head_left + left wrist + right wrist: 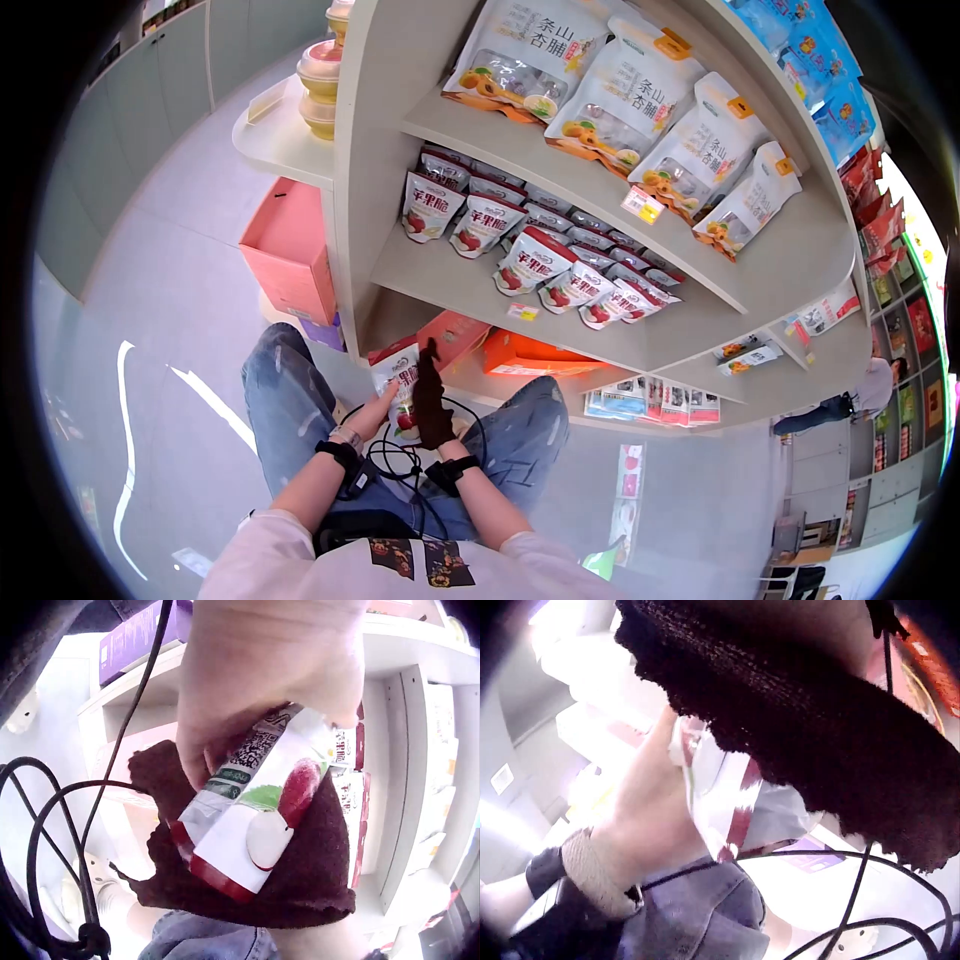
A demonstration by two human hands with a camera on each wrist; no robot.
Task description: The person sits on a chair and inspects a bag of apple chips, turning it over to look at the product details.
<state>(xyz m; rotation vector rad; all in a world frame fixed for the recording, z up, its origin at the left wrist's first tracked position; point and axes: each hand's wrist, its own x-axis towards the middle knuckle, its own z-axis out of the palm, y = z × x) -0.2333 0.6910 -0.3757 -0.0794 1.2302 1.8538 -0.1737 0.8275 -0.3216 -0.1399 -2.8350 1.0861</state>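
My left hand (370, 418) grips a white snack pouch (259, 825) with red edges and an apple picture. Fingers and thumb curl around its upper end in the left wrist view, and the pouch tilts downward. A dark brown cloth (432, 405) covers my right hand (832, 630), hiding its fingers; I cannot tell how they lie. In the left wrist view the cloth spreads behind and beneath the pouch. Across the right wrist view its ragged edge overlaps the pouch, close to the left hand.
Ahead stands a shelf unit (610, 350), with similar apple pouches (485, 222) in rows and larger apricot bags (630, 95) above. An orange box (535, 355) lies on the bottom shelf. A pink box (290, 250) stands at the left. Black cables (395, 462) loop below the hands.
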